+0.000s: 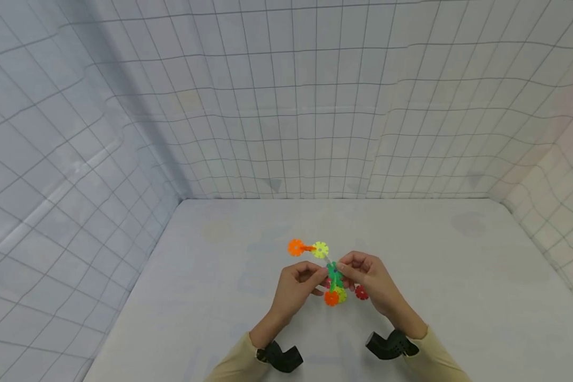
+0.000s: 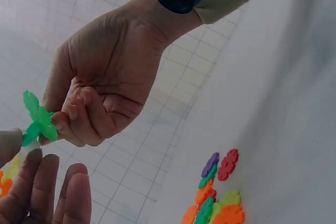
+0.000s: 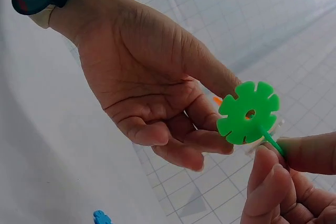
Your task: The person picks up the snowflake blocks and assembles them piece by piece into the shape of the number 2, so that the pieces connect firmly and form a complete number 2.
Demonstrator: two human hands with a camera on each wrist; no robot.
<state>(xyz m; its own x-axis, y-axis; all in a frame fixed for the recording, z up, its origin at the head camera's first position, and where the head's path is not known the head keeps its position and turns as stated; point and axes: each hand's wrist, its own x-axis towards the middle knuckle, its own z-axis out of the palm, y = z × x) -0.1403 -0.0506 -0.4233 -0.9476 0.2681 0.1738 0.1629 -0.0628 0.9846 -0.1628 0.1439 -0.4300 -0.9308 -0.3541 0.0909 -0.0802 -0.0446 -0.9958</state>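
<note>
Between both hands is a bright green notched flower disc (image 3: 244, 121), with another green disc (image 3: 273, 143) seen edge-on slotted into it. The right hand (image 1: 370, 278) pinches the edge-on one between thumb and fingers. With its thumb and fingers at the rim, the left hand (image 1: 293, 289) grips the green piece from the other side. A translucent disc (image 1: 328, 260) shows beside the green ones, partly hidden by fingers. Beyond it are a yellow disc (image 1: 320, 250) and an orange disc (image 1: 296, 247), with an edge-on orange disc (image 1: 308, 248) linking them.
Loose discs lie under and near the hands, among them an orange disc (image 1: 331, 298), a red disc (image 1: 361, 292) and a purple disc (image 2: 210, 160). A blue disc (image 3: 101, 217) appears in the right wrist view. Gridded white sheeting (image 1: 324, 106) surrounds the white table (image 1: 196, 302).
</note>
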